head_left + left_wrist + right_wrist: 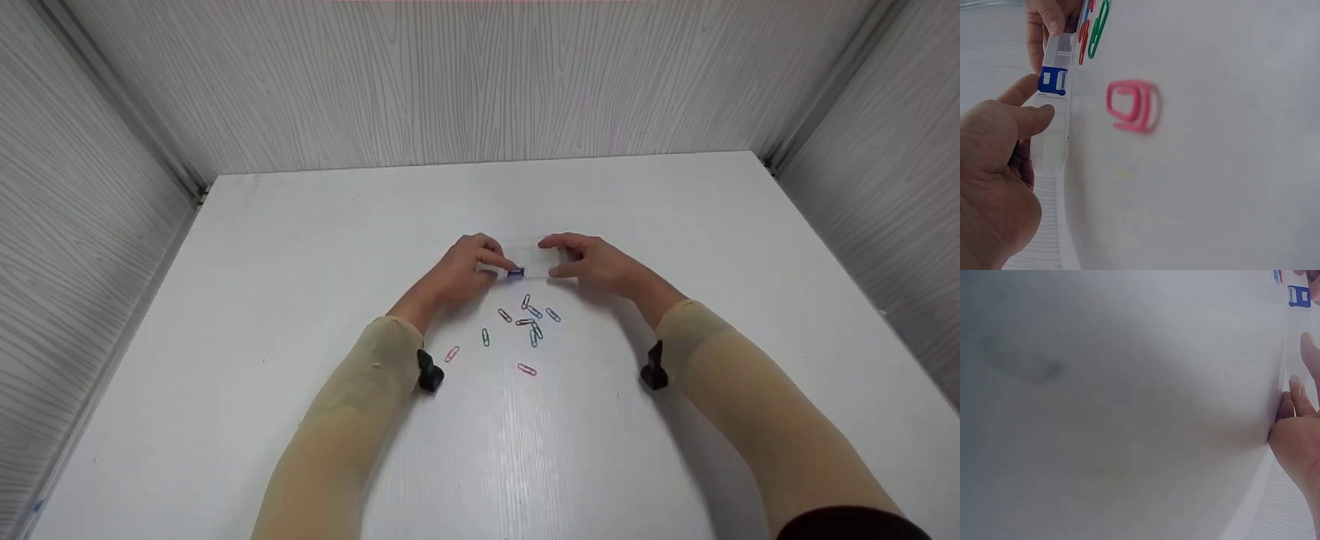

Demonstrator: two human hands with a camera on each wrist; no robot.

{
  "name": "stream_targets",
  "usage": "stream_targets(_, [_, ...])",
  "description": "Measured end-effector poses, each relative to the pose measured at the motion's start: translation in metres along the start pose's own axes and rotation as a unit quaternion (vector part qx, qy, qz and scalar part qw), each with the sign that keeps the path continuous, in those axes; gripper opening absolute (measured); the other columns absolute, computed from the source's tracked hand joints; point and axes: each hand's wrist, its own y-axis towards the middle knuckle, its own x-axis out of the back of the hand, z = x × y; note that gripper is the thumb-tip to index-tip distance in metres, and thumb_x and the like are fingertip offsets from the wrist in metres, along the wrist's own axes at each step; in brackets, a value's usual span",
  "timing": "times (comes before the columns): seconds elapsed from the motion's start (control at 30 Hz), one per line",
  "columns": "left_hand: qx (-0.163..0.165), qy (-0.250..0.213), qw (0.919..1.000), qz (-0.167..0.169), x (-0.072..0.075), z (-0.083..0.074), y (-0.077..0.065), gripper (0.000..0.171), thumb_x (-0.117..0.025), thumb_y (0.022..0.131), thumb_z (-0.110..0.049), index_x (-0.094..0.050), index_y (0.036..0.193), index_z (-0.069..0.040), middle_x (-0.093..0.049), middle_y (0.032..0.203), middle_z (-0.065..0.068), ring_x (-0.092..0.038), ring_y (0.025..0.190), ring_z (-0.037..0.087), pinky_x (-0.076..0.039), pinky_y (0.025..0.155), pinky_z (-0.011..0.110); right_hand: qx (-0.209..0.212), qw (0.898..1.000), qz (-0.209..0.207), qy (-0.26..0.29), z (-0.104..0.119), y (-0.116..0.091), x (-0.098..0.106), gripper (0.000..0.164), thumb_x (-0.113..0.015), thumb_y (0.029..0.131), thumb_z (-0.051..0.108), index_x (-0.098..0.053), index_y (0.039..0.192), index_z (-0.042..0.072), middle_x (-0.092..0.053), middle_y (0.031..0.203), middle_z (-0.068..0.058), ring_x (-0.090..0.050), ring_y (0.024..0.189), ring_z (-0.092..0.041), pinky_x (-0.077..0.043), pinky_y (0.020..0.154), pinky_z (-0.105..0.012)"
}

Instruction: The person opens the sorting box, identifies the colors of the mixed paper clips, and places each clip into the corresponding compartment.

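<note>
A clear plastic box [534,261] with a blue latch [516,273] on its front lies on the white table between both hands. My left hand [466,268] grips the box's left part, its thumb on the front face and a finger at the latch in the left wrist view. At the right end, my right hand [604,264] holds the box between thumb and fingers. What lies inside the box cannot be made out. Nearer to me, several coloured paper clips [525,322] lie loose on the table.
A pink paper clip [452,354] and a green one [486,337] lie apart on the left; a red paper clip [527,370] is closest to me. Grey wood-grain panels [480,82] enclose the table's back and sides. Black wrist cameras [430,373] sit on both sleeves.
</note>
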Motion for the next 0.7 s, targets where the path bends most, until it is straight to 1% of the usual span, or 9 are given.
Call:
stream_targets(0.13, [-0.001, 0.000, 1.0000, -0.003, 0.0022, -0.0018, 0.0008, 0.037, -0.062, 0.102, 0.000, -0.083, 0.121, -0.025, -0.057, 0.129, -0.004, -0.044, 0.128, 0.018, -0.034, 0.115, 0.038, 0.003, 1.000, 0.001, -0.002, 0.0013, 0.0003, 0.0013, 0.049, -0.078, 0.098, 0.023, -0.064, 0.145, 0.029, -0.046, 0.161, 0.003, -0.037, 0.149, -0.021, -0.022, 0.125, -0.044])
stream_targets(0.33, [0.003, -0.001, 1.0000, -0.008, 0.0029, -0.0012, 0.0022, 0.038, -0.063, 0.101, 0.002, -0.084, 0.118, -0.024, -0.058, 0.127, -0.003, -0.045, 0.128, 0.018, -0.033, 0.116, 0.038, -0.004, 1.000, -0.003, -0.013, 0.0023, 0.0006, -0.0004, 0.048, -0.077, 0.099, 0.024, -0.063, 0.145, 0.032, -0.044, 0.163, 0.004, -0.033, 0.154, -0.021, -0.019, 0.127, -0.045])
stream_targets(0.43, [0.010, -0.001, 0.9999, -0.007, 0.0017, -0.0012, 0.0026, 0.038, -0.060, 0.099, 0.006, -0.087, 0.105, -0.020, -0.058, 0.126, -0.003, -0.044, 0.128, 0.018, -0.032, 0.117, 0.038, -0.006, 1.000, -0.001, -0.015, 0.0023, 0.0002, -0.0012, 0.048, -0.076, 0.100, 0.025, -0.062, 0.145, 0.033, -0.043, 0.163, 0.004, -0.032, 0.154, -0.022, -0.018, 0.127, -0.046])
stream_targets(0.57, [0.005, 0.002, 0.9999, -0.009, -0.0003, -0.0011, 0.0037, 0.041, -0.058, 0.097, 0.010, -0.087, 0.091, -0.018, -0.058, 0.127, -0.001, -0.043, 0.130, 0.020, -0.031, 0.119, 0.039, -0.005, 1.000, -0.003, -0.019, 0.0012, 0.0000, -0.0013, 0.048, -0.075, 0.101, 0.027, -0.062, 0.146, 0.034, -0.043, 0.163, 0.004, -0.033, 0.153, -0.023, -0.018, 0.127, -0.047])
stream_targets(0.63, [0.005, 0.004, 0.9999, -0.014, -0.0007, -0.0010, 0.0031, 0.039, -0.059, 0.099, 0.008, -0.087, 0.096, -0.020, -0.059, 0.129, 0.000, -0.044, 0.133, 0.021, -0.030, 0.120, 0.040, -0.005, 1.000, -0.004, -0.020, 0.0001, 0.0000, -0.0015, 0.047, -0.075, 0.101, 0.028, -0.062, 0.146, 0.035, -0.043, 0.163, 0.004, -0.034, 0.152, -0.023, -0.019, 0.127, -0.048])
stream_targets(0.7, [0.012, 0.007, 0.9997, -0.020, -0.0007, -0.0006, 0.0018, 0.035, -0.062, 0.101, 0.004, -0.084, 0.108, -0.023, -0.058, 0.135, 0.000, -0.043, 0.139, 0.022, -0.029, 0.123, 0.042, -0.002, 1.000, -0.004, -0.020, -0.0013, -0.0001, -0.0021, 0.048, -0.074, 0.101, 0.028, -0.061, 0.147, 0.034, -0.043, 0.163, 0.004, -0.035, 0.151, -0.023, -0.020, 0.127, -0.048])
